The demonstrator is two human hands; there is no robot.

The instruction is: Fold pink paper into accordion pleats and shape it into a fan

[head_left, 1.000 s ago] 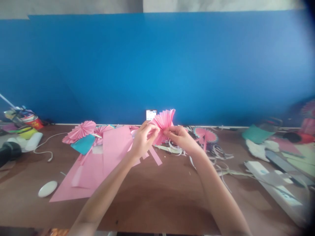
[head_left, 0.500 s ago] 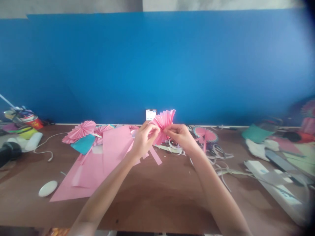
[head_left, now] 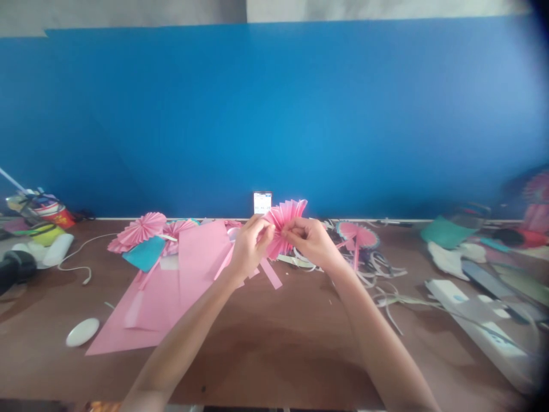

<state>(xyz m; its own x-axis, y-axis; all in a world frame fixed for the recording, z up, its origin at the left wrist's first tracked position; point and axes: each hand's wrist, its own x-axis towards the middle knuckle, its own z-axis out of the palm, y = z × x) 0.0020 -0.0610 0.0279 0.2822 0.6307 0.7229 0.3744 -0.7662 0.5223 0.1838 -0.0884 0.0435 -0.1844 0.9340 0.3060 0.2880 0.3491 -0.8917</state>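
A pleated pink paper fan [head_left: 286, 214] is held up above the far side of the table, its folds spread upward and to the right. My left hand [head_left: 251, 243] pinches its left side between thumb and fingers. On the right, my right hand [head_left: 311, 240] grips the folds near the fan's middle with closed fingertips. Parts of the lower fan are hidden behind the fingers. Below it, a pink paper strip [head_left: 271, 274] lies on the table. Pink paper sheets [head_left: 158, 297] are spread by my left forearm.
Finished pink fans [head_left: 143, 229] and a teal paper piece [head_left: 144, 253] lie at left. A phone [head_left: 262, 202] stands against the blue partition [head_left: 274, 114]. Paper scraps [head_left: 381, 266] and a white power strip [head_left: 476, 320] are at right. A white mouse [head_left: 83, 332] sits front left.
The fan has tilted and come down slightly, its folds a little more bunched. Both hands keep their pinch and have shifted only a little.
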